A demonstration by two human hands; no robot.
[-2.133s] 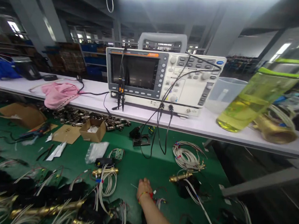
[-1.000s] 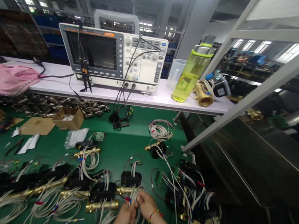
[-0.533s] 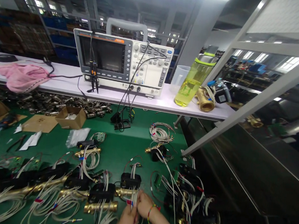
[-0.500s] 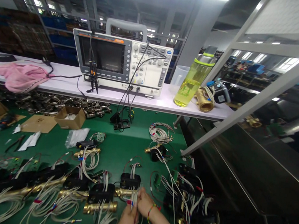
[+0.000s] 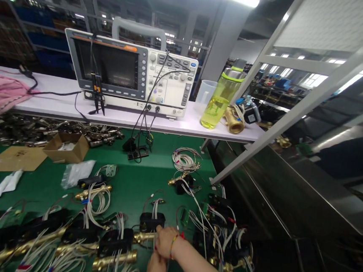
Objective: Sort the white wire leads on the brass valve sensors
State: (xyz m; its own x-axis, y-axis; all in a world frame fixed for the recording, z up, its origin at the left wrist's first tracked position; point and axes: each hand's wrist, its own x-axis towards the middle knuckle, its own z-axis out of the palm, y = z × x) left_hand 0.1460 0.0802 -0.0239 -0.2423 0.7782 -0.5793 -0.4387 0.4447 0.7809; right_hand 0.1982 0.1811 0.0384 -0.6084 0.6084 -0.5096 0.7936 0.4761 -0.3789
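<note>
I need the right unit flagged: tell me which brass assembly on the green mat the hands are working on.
The one bottom centre: the brass tube under the black box, touched by the right hand above the left hand; the others lie apart.

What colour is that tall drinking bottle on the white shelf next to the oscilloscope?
The bottle is translucent yellow-green with a brighter green band near its lid, seen in the head view.

Both hands low center of view, close together, touching. R hand comes in from lower right, forearm bare, running diagonally up-left; wrist bent, back of hand up, fingers curled down and forward, closed in a pinch. Beaded band on R wrist. L hand just below R, rising from bottom edge, mostly covered by R hand; fingers hidden, grip can't be told.
</note>
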